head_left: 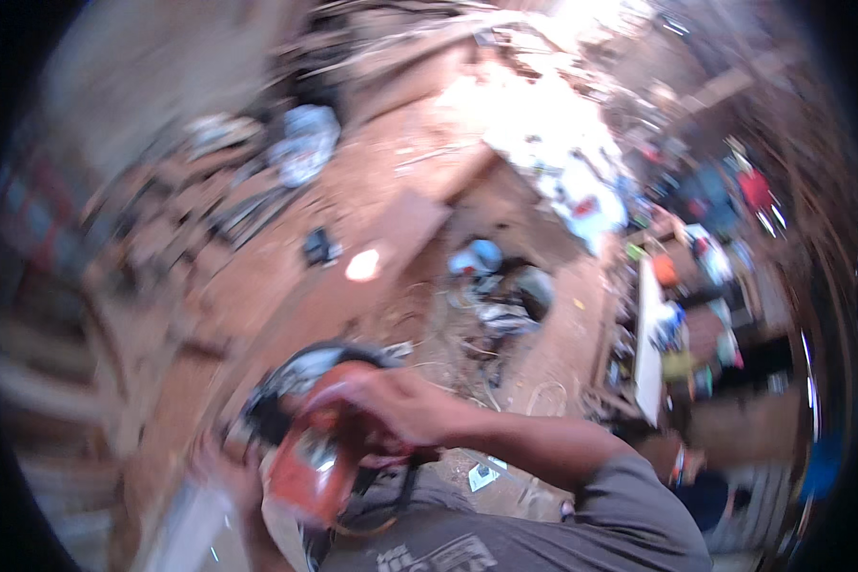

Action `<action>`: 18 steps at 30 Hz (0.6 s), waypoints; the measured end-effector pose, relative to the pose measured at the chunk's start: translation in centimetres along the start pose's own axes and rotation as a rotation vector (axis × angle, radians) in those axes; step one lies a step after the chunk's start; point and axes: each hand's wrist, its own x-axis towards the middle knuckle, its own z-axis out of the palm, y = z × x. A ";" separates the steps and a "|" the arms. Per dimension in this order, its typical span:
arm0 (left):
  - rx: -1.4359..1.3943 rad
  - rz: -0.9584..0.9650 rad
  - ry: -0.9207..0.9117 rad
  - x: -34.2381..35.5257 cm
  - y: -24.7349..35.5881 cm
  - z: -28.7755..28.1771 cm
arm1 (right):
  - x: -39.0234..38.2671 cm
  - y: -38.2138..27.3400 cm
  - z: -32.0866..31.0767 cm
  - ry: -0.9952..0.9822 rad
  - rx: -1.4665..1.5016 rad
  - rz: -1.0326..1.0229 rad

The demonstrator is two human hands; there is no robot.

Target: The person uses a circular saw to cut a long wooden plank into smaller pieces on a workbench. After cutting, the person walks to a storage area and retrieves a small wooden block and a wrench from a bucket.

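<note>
Low in the picture, just in front of my body, is an orange-red power tool (pixel 300 472) with a rounded dark and silvery part at its far side, which looks like a circular saw. My right hand (pixel 415 408) comes in from the right, its fingers closed round the tool's upper part. My left hand (pixel 224 477) is just left of the tool, smeared by motion; whether it touches the tool cannot be told. A pale, long blurred piece (pixel 189 529) lies beside that hand. Blur hides the tool's finer parts.
A brown board (pixel 391 234) lies ahead, beside a pit-like hollow holding blue and grey items (pixel 481 257). Stacked wood pieces (pixel 176 205) and a clear plastic bag (pixel 305 143) are at the far left. Cluttered shelves (pixel 677 296) stand right. A small dark object (pixel 319 246) sits near the board.
</note>
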 end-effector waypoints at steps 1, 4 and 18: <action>0.045 0.035 0.033 0.3 0.2 -1.4 | 0.2 0.8 -0.2 0.022 -0.058 0.009; -0.079 -0.104 -0.087 2.0 2.3 -4.4 | -0.2 1.0 -0.1 0.172 0.105 0.187; -0.126 -0.186 -0.140 1.1 2.7 -5.4 | -0.3 4.2 -0.4 0.158 0.111 0.073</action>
